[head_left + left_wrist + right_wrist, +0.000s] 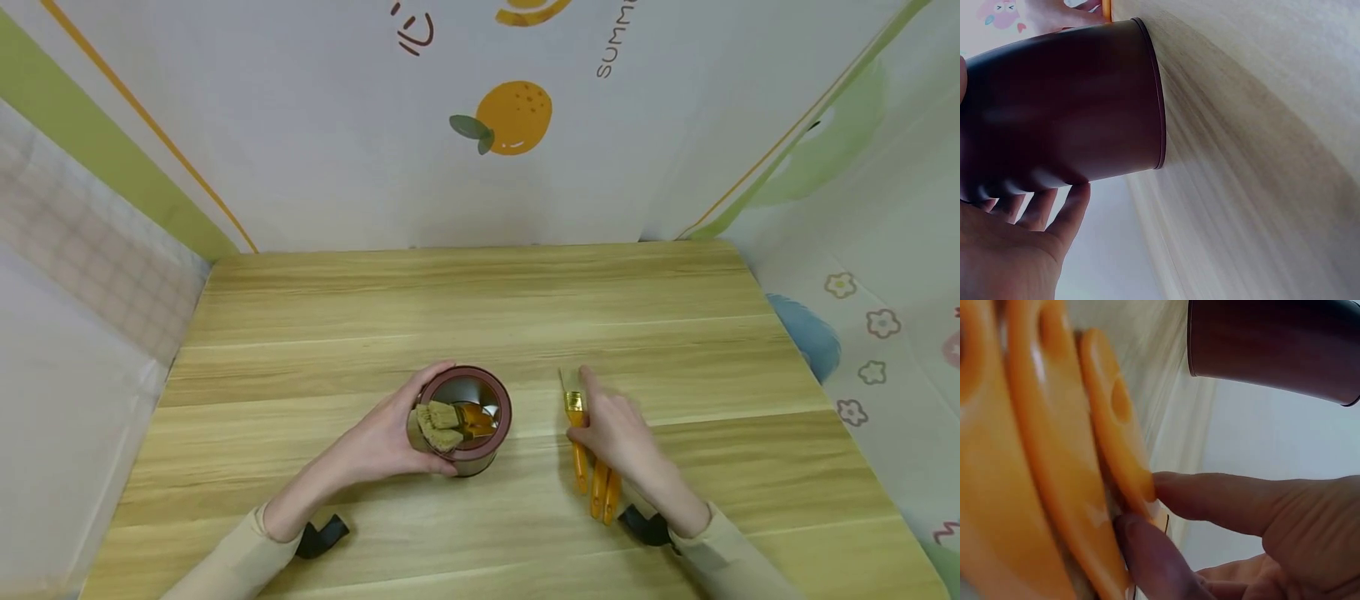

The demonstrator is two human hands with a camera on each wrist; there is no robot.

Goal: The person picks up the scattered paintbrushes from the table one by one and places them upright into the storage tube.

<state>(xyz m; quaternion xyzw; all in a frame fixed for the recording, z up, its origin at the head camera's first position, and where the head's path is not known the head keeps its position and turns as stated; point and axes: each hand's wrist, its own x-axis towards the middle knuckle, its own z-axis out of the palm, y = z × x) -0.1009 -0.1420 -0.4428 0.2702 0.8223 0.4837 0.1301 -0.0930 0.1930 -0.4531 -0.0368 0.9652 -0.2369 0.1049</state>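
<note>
A dark red can (501, 392) stands upright on the table, and my left hand (386, 433) grips it from the left. In the left wrist view the fingers lie along the can's smooth wall (1066, 112). Paintbrushes (442, 415) lean inside it, pale bristles up over the left rim and orange handles down inside. To the right of the can, my right hand (618, 429) pinches one paintbrush (577, 457) by its orange handle (1116, 419) between thumb and finger. Two more paintbrushes (599, 490) lie alongside under the hand, which hides their bristle ends.
The wood-grain table (375, 300) meets a white printed curtain (337, 167) at its back edge, with more printed cloth on both sides. A black strap (322, 536) hangs near the left wrist, another black strap (645, 527) near the right.
</note>
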